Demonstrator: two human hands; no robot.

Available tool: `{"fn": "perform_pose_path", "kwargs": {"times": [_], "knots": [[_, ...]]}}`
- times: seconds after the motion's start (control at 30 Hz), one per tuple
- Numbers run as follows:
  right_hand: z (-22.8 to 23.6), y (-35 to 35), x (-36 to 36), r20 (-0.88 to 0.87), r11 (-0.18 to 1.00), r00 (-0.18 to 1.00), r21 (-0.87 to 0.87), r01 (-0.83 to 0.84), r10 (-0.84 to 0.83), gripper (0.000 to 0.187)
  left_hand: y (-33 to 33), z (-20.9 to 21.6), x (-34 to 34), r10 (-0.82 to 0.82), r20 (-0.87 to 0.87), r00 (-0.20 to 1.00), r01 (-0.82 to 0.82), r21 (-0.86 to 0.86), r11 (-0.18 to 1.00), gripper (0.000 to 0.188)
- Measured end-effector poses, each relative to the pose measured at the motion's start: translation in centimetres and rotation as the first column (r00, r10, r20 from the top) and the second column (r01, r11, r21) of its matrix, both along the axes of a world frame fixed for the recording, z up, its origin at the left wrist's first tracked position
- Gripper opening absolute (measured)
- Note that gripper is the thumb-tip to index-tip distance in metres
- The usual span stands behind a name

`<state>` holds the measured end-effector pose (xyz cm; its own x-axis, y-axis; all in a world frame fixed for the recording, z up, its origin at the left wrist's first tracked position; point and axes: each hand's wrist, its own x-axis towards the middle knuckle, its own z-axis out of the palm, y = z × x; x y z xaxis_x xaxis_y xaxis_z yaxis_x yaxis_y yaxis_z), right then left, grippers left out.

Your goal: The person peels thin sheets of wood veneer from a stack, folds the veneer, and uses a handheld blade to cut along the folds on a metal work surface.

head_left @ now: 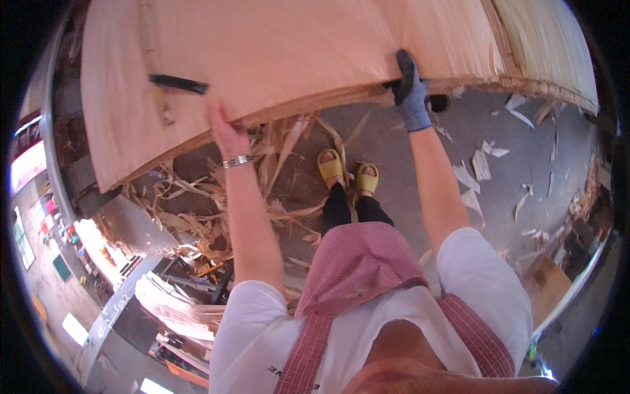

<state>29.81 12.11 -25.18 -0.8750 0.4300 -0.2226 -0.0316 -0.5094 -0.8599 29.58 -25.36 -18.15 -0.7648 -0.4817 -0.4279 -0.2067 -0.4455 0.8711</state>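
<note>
A broad stack of pale wood veneer sheets [295, 52] spreads across the top of the view, its near edge bowed toward me. My left hand [230, 136], bare with a silver band at the wrist, grips that edge, thumb on top and fingers hidden beneath. Farther right, my right hand [411, 92] wears a grey-blue glove with a dark coating and is closed on the same edge, thumb pressed on the top face. A black bar-shaped object [178, 84] lies on the veneer just beyond my left hand; its kind is unclear.
Long curled veneer scraps [197, 217] litter the floor at left, and torn pale pieces [481, 164] lie at right. My yellow slippers [330, 167] stand on the grey floor [407, 190]. More stacked veneer [174, 302] is at lower left. Another veneer pile [548, 46] sits far right.
</note>
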Motion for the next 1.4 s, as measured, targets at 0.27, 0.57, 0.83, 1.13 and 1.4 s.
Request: {"fn": "perform_pose_path", "kwargs": {"times": [0.27, 0.57, 0.83, 1.13, 1.4], "knots": [[-2.6, 1.6, 1.2, -0.153, 0.315, 0.984, 0.942, 0.118, 0.089, 0.056, 0.5, -0.8, 0.7, 0.028, -0.114, 0.993, -0.017, 0.092, 0.996, 0.040], [-0.4, 1.0, -0.6, 0.050, 0.993, 0.995, -0.081, 0.084, -0.080, 0.042, 2.4, 2.0, -0.3, 0.083, 0.042, 0.996, -0.087, 0.109, 0.990, 0.032], [5.6, -0.4, 0.0, 0.288, 0.990, 0.950, 0.106, 0.092, -0.119, 0.050, 0.0, 4.7, 1.5, -0.090, -0.037, 0.995, 0.097, 0.409, 0.907, 0.041], [8.6, -2.1, -0.3, 0.402, 0.992, 0.911, -0.048, 0.118, -0.089, 0.067, 3.1, 6.1, 1.2, -0.079, 0.204, 0.976, 0.007, 0.329, 0.944, 0.024], [13.0, -3.0, 0.3, 0.391, 0.966, 0.908, -0.140, 0.219, -0.149, 0.061, 3.0, 7.8, 3.0, -0.130, 0.268, 0.955, 0.015, 0.393, 0.919, 0.023]]}}
